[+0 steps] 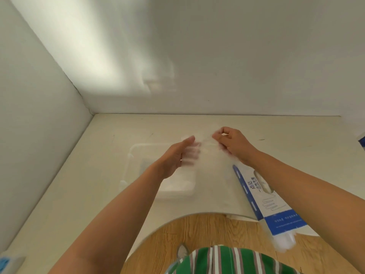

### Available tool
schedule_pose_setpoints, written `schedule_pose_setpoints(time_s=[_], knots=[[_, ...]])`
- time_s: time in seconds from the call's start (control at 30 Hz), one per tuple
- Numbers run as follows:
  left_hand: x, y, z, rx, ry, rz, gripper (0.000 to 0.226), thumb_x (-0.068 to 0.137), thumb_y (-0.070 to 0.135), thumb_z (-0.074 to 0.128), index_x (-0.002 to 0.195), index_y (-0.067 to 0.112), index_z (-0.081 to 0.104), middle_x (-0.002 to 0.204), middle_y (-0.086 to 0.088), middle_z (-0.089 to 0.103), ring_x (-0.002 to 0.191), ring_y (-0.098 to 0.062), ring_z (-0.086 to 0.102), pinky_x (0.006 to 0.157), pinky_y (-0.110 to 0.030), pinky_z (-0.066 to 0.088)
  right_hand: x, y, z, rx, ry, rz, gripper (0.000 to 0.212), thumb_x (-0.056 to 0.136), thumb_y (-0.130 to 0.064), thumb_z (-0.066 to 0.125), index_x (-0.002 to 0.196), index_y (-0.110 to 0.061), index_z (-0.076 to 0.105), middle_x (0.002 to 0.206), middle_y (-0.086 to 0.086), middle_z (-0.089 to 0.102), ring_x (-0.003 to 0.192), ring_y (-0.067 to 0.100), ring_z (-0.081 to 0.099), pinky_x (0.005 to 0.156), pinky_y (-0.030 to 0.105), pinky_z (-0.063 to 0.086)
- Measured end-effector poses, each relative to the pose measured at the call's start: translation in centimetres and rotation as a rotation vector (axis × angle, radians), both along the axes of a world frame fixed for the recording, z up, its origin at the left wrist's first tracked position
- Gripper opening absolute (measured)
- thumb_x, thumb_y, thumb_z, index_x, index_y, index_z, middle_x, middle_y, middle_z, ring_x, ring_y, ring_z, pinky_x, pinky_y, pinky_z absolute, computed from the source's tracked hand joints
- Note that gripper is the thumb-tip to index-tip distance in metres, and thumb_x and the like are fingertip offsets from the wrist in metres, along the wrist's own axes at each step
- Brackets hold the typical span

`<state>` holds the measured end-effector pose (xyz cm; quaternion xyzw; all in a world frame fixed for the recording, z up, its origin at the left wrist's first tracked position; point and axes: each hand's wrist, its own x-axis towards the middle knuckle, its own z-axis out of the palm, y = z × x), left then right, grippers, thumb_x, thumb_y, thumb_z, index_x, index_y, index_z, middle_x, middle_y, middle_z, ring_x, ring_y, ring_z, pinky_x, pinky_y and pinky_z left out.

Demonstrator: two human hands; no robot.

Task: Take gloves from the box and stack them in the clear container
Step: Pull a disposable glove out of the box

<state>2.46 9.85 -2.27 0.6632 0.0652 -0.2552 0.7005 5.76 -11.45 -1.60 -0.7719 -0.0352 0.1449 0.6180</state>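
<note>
On the worktop [79, 194], the clear container [138, 147] sits left of the box [256, 194]. A thin glove [209, 155] hangs above the container. Your right hand [235, 143] pinches its top edge. Your left hand [177, 155], blurred, appears to lie flat against it, fingers straight.

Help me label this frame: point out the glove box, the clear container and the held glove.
glove box [262, 196], head view, on its printed white top face.
clear container [130, 157], head view, on its left rim.
glove [209, 153], head view, on the middle of the see-through film.
</note>
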Motion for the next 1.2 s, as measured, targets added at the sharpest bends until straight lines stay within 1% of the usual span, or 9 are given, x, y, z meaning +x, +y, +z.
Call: schedule_pose_setpoints(time_s=[0.13,0.27,0.37,0.5,0.67,0.83,1.0,1.13,1.2], knots=[[0.2,2.5,0.8,0.050,0.055,0.024,0.066,0.079,0.066,0.061,0.114,0.012,0.070,0.105,-0.006,0.073,0.091,-0.019,0.069,0.081,-0.032,0.053,0.3,3.4,0.6,-0.173,-0.082,0.206,0.019,0.095,-0.025,0.063,0.092,-0.006,0.062,0.051,-0.004,0.053,0.041,0.005,0.041,0.044,0.016,0.034],[-0.4,4.7,0.0,0.259,-0.105,0.057,0.021,0.090,0.030,0.068,0.088,0.008,0.069,0.063,0.000,0.062,0.057,-0.013,0.057,0.055,-0.024,0.046,0.8,7.3,0.0,-0.312,-0.116,0.280,0.017,0.091,-0.025,0.067,0.094,-0.008,0.065,0.050,-0.007,0.052,0.043,0.003,0.045,0.049,0.020,0.035],[-0.6,6.1,-1.2,0.409,-0.161,0.190,0.016,0.091,0.023,0.066,0.082,0.011,0.063,0.058,0.003,0.051,0.049,-0.010,0.046,0.045,-0.020,0.037,1.1,9.0,-0.9,-0.418,-0.153,0.173,0.017,0.086,-0.026,0.071,0.096,-0.015,0.063,0.061,-0.004,0.055,0.055,0.009,0.051,0.057,0.023,0.040],[-0.8,7.9,-3.3,0.720,-0.183,0.223,0.018,0.095,0.028,0.056,0.090,0.011,0.059,0.069,-0.001,0.059,0.057,-0.015,0.055,0.056,-0.028,0.046,0.6,11.4,-2.0,-0.550,-0.590,0.085,0.030,0.081,-0.026,0.075,0.106,-0.017,0.061,0.093,-0.004,0.055,0.081,0.010,0.048,0.078,0.028,0.042],[-1.3,8.6,-4.9,1.134,-0.252,0.111,0.023,0.102,0.029,0.041,0.101,0.009,0.053,0.093,-0.007,0.064,0.078,-0.023,0.055,0.066,-0.034,0.043,-1.9,14.1,-3.0,-0.660,-0.980,0.336,0.012,0.078,-0.020,0.076,0.088,-0.020,0.068,0.089,-0.002,0.061,0.086,0.019,0.055,0.078,0.032,0.035],[-1.7,8.5,-5.4,1.263,-0.211,0.038,0.018,0.104,0.019,0.035,0.111,0.006,0.046,0.099,-0.011,0.064,0.074,-0.023,0.049,0.061,-0.033,0.035,-3.0,15.5,-5.9,-1.094,-0.506,0.628,0.053,0.091,-0.041,0.062,0.136,-0.017,0.048,0.125,0.007,0.052,0.113,0.026,0.052,0.093,0.036,0.040],[-2.1,9.2,-5.3,1.351,-0.161,-0.062,0.019,0.097,0.006,0.043,0.116,0.006,0.040,0.102,-0.012,0.061,0.072,-0.023,0.048,0.059,-0.032,0.036,-2.4,15.9,-8.3,-1.151,-0.247,0.661,0.080,0.089,-0.045,0.064,0.151,-0.018,0.022,0.151,0.012,0.026,0.134,0.030,0.034,0.102,0.042,0.041],[-1.8,8.7,-5.1,1.551,-0.601,-0.098,0.034,0.078,-0.004,0.054,0.109,0.008,0.047,0.104,-0.009,0.049,0.082,-0.021,0.044,0.066,-0.029,0.037,-2.4,16.2,-9.6,-1.168,-0.213,0.692,0.082,0.092,-0.043,0.061,0.154,-0.020,0.014,0.156,0.014,0.013,0.137,0.032,0.027,0.101,0.044,0.043],[-1.3,8.2,-5.0,1.443,-0.782,-0.152,0.034,0.072,-0.008,0.058,0.101,0.008,0.055,0.096,-0.009,0.051,0.079,-0.023,0.049,0.064,-0.031,0.041,-2.5,16.4,-10.1,-1.180,-0.206,0.698,0.081,0.092,-0.043,0.061,0.153,-0.019,0.014,0.155,0.015,0.013,0.135,0.032,0.028,0.100,0.045,0.044]])
